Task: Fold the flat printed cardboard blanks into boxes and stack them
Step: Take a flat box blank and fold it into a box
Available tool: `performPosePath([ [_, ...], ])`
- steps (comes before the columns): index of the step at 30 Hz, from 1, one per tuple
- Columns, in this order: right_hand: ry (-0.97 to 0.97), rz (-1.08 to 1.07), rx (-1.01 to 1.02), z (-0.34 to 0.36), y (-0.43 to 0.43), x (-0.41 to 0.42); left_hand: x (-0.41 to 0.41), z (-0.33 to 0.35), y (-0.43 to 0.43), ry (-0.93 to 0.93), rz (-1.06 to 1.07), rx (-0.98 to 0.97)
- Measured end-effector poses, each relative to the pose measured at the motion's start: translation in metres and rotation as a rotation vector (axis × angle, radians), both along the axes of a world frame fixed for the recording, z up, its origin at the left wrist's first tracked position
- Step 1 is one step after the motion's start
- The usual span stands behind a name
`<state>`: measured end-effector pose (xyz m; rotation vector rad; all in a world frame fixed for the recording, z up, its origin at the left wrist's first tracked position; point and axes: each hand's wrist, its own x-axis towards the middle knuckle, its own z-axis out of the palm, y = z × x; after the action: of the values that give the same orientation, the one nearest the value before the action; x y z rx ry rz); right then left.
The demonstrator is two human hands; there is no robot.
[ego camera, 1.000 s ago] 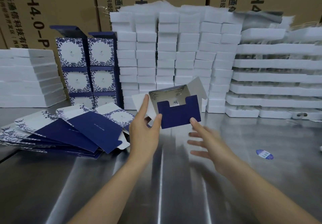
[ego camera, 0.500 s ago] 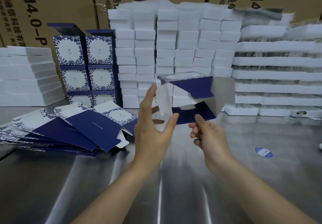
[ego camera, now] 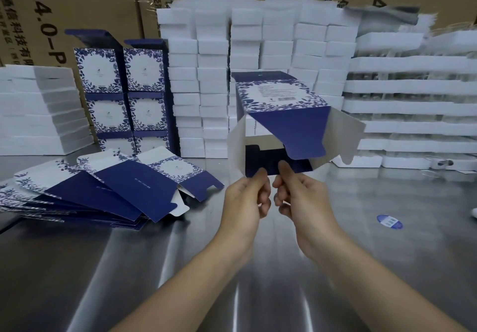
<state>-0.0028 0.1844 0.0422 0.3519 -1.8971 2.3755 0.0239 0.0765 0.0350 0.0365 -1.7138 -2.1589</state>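
Note:
A half-formed blue and white printed box [ego camera: 281, 99] hangs in the air above the steel table, its open end facing me with flaps spread. My left hand [ego camera: 245, 200] pinches the lower navy flap from the left. Just beside it, my right hand [ego camera: 299, 197] pinches the same flap with thumb on top. A fanned pile of flat blanks [ego camera: 103, 189] lies on the table to the left. Folded boxes [ego camera: 121, 96] stand stacked in two columns at the back left.
White foam blocks [ego camera: 247, 73] are stacked high behind the box, with more foam trays [ego camera: 413, 104] at the right and white stacks [ego camera: 38, 109] at the far left. Brown cartons [ego camera: 77, 9] line the back. A blue oval sticker [ego camera: 389, 222] lies on the steel table [ego camera: 180, 267].
The box has been turned so its printed panel faces up and the open end faces me. Both hands have come together on the lower flap.

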Motion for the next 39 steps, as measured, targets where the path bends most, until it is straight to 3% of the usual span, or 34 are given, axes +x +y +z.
performPosePath([
  [7,-0.068,-0.035,-0.051,0.007,0.007,-0.002,0.002,0.007,-0.008,-0.052,-0.064,0.129],
  [18,-0.017,-0.122,-0.105,0.011,0.009,-0.005,0.003,0.022,-0.027,-0.063,-0.021,-0.010],
  [31,-0.015,-0.036,-0.096,0.009,0.005,0.002,0.005,0.016,-0.020,-0.076,0.028,0.070],
  [39,-0.015,0.069,-0.025,0.008,0.003,0.005,0.005,0.007,-0.004,-0.065,0.017,0.020],
])
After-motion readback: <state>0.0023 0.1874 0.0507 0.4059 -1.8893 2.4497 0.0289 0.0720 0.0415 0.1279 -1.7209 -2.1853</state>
